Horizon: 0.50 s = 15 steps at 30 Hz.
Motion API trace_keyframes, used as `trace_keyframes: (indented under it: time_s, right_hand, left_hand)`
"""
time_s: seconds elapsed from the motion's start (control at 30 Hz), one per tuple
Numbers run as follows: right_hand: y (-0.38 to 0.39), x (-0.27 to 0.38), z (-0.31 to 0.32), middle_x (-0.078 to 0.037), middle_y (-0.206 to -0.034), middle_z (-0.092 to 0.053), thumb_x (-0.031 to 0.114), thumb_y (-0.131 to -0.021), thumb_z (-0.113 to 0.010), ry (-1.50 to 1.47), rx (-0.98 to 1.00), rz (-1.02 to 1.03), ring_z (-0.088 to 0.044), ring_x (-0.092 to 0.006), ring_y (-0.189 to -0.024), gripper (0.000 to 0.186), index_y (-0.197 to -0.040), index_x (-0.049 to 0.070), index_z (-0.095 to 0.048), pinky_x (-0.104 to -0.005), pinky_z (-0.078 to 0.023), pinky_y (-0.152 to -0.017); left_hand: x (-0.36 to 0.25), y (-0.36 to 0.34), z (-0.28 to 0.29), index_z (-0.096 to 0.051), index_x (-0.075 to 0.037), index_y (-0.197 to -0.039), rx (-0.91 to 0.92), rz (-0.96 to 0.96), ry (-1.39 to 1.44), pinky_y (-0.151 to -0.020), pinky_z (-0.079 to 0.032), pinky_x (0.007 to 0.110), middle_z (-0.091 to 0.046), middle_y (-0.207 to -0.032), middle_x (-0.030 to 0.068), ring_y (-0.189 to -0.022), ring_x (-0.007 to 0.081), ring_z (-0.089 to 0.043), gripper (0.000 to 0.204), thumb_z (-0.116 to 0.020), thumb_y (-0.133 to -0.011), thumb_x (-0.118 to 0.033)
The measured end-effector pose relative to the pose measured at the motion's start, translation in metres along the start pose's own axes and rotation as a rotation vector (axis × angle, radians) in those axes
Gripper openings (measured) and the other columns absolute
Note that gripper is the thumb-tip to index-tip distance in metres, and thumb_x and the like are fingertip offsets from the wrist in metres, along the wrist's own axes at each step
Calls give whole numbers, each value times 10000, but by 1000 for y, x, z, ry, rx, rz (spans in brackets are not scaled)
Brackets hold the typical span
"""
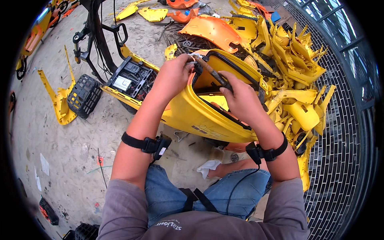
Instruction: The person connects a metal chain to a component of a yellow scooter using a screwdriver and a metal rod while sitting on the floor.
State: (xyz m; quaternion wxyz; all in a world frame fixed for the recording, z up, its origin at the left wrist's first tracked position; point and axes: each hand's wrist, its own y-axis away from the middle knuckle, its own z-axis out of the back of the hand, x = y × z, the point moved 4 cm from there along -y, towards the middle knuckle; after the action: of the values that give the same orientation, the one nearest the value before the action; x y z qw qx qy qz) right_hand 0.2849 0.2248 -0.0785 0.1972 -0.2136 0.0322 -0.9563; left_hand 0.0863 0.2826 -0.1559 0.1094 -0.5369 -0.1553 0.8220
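My right hand (242,94) is closed round the dark grip of a long hand tool (209,68) with a brownish shaft. Its exact kind is hard to make out. The shaft slants up and left toward my left hand (175,72), whose fingers are pinched at the far rim of a yellow scooter body (200,120). A small metallic part shows by those fingertips, but what they hold is mostly hidden. The body's large opening, edged with a black seal, lies between my hands. Attached to the left is an open compartment (130,82) with wiring and a silver box.
Yellow plastic panels (298,60) are heaped at the right, beside a brick wall (336,160). An orange panel (212,32) lies at the back. Left stand a black crate (85,96) and a yellow frame piece (62,104). The scooter's dark steering column (98,32) rises at the upper left.
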Motion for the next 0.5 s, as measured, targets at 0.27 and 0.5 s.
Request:
trace_keyframes:
  time_s: [0.27,0.5]
  right_hand:
    - [6,8,12,-249,-952,-667,107,-930,-629,-64,-62,-25,-651,-434,-908,401,-1319,54,-547,-456,-514,-782]
    - [49,24,31,-125,-869,-656,67,-959,-625,-408,-105,-91,-585,-184,-657,441,-1387,60,-517,-296,-494,-646]
  left_hand:
    - [2,-2,8,-669,5,-1108,-54,-63,34,-727,-516,449,-675,-902,263,-866,424,-657,231,-616,-953,-157]
    - [-19,13,29,-655,26,-1159,31,43,87,-749,-509,327,-695,-859,134,-782,207,-643,236,-598,-978,-113]
